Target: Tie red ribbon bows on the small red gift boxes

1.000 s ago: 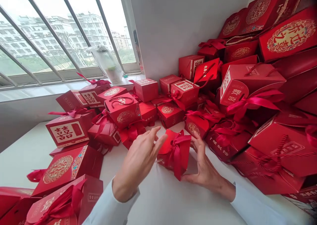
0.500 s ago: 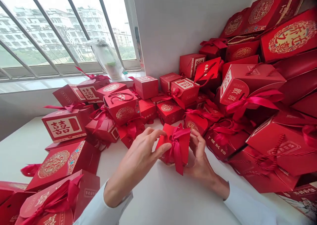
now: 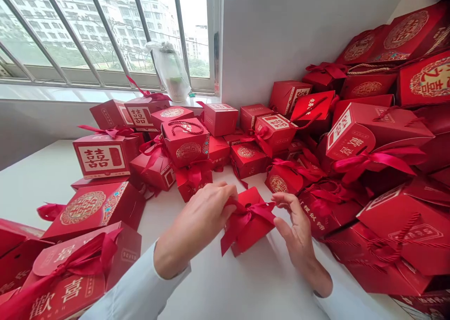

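Observation:
A small red gift box [image 3: 253, 241] sits on the white table in front of me, with a crimson ribbon bow [image 3: 248, 214] tied over its top. My left hand [image 3: 207, 212] is closed on the left side of the ribbon, thumb and fingers pinched together. To the right of the box, my right hand [image 3: 295, 228] has its fingers and thumb apart. Its fingertips are close to the ribbon's right end; whether they touch it I cannot tell. A round hole shows in the box top behind the knot.
Red gift boxes are piled high on the right [image 3: 383, 132] and along the back [image 3: 246, 160]. More boxes stand at the left [image 3: 86, 202] on the white table [image 3: 218, 287]. A plastic-bagged cup [image 3: 173, 76] stands on the sill by the barred window.
The box has turned and its bow now spreads sideways. My left hand has closed on the ribbon's left side. My right hand has moved off the box's side and opened. The view has shifted left.

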Action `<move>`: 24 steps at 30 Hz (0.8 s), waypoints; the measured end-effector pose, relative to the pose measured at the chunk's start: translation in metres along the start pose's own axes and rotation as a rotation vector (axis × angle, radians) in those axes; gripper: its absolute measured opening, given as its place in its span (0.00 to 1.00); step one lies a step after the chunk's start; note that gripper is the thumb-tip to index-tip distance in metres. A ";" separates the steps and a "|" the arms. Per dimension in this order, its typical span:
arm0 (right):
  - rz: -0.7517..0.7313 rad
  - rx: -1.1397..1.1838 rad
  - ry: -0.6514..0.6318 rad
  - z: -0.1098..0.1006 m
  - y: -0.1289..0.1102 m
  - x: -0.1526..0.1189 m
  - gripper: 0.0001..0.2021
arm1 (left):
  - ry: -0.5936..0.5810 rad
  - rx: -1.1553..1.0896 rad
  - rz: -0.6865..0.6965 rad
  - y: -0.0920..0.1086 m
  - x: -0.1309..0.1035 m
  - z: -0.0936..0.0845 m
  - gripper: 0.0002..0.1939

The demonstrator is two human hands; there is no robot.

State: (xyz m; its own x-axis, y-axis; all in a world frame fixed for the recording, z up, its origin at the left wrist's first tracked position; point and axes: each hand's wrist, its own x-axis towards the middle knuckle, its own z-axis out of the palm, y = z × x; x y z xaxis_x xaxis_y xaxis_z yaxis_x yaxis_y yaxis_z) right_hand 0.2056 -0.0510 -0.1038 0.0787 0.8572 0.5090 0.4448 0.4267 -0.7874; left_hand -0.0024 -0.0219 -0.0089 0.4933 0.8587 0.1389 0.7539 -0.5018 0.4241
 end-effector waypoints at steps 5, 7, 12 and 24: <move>-0.206 -0.315 -0.082 -0.009 -0.018 0.011 0.05 | 0.021 -0.033 -0.048 0.002 0.002 -0.004 0.07; -0.251 -0.380 -0.068 -0.013 -0.020 0.014 0.02 | 0.020 -0.030 -0.053 -0.001 0.003 -0.004 0.07; -0.312 -0.418 -0.093 -0.026 -0.025 0.029 0.04 | -0.018 -0.044 -0.058 -0.010 0.003 -0.003 0.06; 0.093 0.036 -0.414 -0.009 -0.027 0.083 0.13 | -0.061 -0.046 0.039 -0.012 0.005 0.000 0.08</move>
State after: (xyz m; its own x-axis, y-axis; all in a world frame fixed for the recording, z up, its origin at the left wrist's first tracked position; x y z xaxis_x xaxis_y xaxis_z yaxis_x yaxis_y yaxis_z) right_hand 0.2083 0.0061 -0.0367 -0.2509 0.9329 0.2582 0.4211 0.3454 -0.8387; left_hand -0.0091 -0.0115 -0.0133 0.5480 0.8302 0.1021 0.7139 -0.5278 0.4601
